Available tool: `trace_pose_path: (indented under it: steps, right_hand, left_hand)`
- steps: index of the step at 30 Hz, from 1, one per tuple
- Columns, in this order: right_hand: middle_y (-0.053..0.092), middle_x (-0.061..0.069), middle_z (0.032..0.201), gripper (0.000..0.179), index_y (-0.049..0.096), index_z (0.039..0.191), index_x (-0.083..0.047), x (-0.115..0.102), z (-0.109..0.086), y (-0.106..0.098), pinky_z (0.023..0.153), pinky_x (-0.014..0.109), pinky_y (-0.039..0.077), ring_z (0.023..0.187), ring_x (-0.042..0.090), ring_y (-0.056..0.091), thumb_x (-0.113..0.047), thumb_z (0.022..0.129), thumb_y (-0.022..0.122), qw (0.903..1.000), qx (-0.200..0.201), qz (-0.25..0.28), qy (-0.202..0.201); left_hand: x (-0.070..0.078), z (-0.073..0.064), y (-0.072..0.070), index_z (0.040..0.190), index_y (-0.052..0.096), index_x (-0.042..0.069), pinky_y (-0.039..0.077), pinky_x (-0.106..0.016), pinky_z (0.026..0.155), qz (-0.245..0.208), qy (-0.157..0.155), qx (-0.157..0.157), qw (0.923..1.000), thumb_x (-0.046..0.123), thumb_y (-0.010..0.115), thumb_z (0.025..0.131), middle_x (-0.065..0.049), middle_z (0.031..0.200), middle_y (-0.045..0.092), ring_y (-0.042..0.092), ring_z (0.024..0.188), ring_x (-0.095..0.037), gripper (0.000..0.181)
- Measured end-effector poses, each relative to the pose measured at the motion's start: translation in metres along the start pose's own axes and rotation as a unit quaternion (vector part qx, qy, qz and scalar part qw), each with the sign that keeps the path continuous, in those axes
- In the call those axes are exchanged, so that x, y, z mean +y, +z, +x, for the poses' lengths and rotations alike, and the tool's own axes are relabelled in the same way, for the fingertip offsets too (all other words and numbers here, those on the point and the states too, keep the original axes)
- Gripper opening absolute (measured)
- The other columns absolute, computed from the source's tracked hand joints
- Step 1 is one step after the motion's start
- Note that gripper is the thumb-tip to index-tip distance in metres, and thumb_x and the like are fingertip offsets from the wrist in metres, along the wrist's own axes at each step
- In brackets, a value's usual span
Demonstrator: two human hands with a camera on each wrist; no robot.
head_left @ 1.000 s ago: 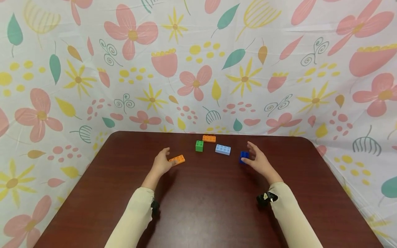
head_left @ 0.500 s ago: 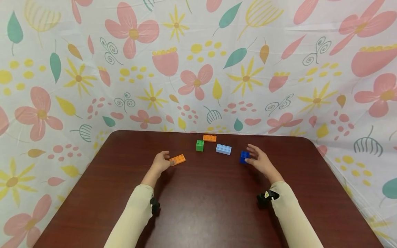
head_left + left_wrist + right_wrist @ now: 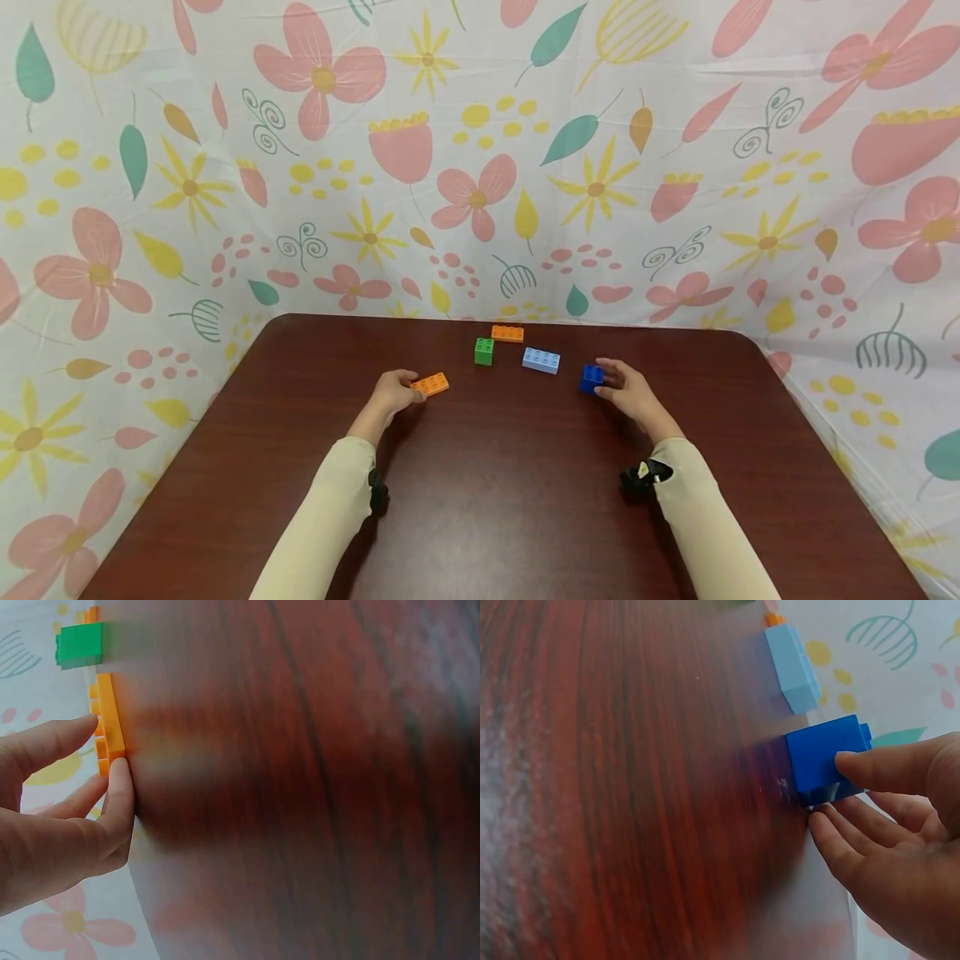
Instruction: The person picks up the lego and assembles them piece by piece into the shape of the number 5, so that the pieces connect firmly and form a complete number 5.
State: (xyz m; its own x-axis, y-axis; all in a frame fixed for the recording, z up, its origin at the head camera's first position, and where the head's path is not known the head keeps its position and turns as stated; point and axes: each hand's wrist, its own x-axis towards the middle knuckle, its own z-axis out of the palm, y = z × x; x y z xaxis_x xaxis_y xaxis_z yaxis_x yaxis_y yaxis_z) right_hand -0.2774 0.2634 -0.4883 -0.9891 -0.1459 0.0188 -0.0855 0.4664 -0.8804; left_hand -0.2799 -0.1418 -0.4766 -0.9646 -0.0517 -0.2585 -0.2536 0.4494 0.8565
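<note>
Grasping step, apparently: left hand (image 3: 392, 396) pinches orange brick (image 3: 433, 383) left of green brick (image 3: 483, 352), right hand (image 3: 630, 397) grips dark-blue brick (image 3: 591, 379) right of it; next move likely calls for firm, level lifting.

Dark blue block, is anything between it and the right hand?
Nothing visible: the thumb of the right hand touches the dark blue block. The light blue block lies beyond it, away from that hand.

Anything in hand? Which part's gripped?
Left hand: nearer orange brick, by its left end. Right hand: dark blue brick, toward its right side. Grip firmness can't be told.
</note>
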Motion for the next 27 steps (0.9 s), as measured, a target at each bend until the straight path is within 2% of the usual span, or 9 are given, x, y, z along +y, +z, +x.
trace_pose_path:
  steps: [6,13,22,27]
  right_hand:
    - [0.041,0.034,0.138,0.045,0.042,0.137,0.007,0.0023,-0.0004,-0.0006,0.101,0.054,0.039,0.126,0.048,0.043,0.004,0.094,0.055,0.9997,0.011,0.003,0.023]
    - [0.044,0.034,0.135,0.044,0.044,0.135,0.007,0.0022,-0.0010,-0.0004,0.100,0.053,0.041,0.124,0.047,0.045,0.002,0.094,0.057,0.9994,0.019,0.006,0.028]
    - [0.046,0.033,0.132,0.043,0.045,0.133,0.007,0.0012,-0.0017,0.0010,0.097,0.049,0.044,0.121,0.046,0.047,0.000,0.093,0.059,0.9995,0.022,0.008,0.022]
    - [0.046,0.032,0.133,0.042,0.045,0.133,0.007,0.0017,0.0000,0.0010,0.097,0.049,0.044,0.122,0.045,0.047,0.000,0.094,0.058,0.9994,0.020,0.013,0.024]
  left_hand:
    - [0.0012,0.0022,0.0040,0.124,0.061,-0.001,0.048,-0.041,0.086,0.029,0.006,0.016,0.9994,-0.007,0.070,0.080,-0.022,0.121,0.054,0.053,0.103,-0.032,0.044]
    - [0.0006,0.0047,0.0057,0.117,0.065,0.000,0.051,-0.037,0.078,0.056,0.010,0.028,0.9980,-0.007,0.071,0.079,-0.021,0.119,0.056,0.055,0.097,-0.030,0.039]
    - [-0.0017,0.0050,0.0049,0.113,0.067,0.000,0.051,-0.038,0.078,0.061,0.016,0.032,0.9975,-0.006,0.072,0.079,-0.021,0.118,0.057,0.055,0.097,-0.031,0.035]
    - [-0.0038,0.0051,0.0049,0.113,0.068,-0.001,0.051,-0.035,0.076,0.046,0.024,0.033,0.9981,-0.006,0.072,0.079,-0.021,0.116,0.057,0.055,0.094,-0.029,0.035]
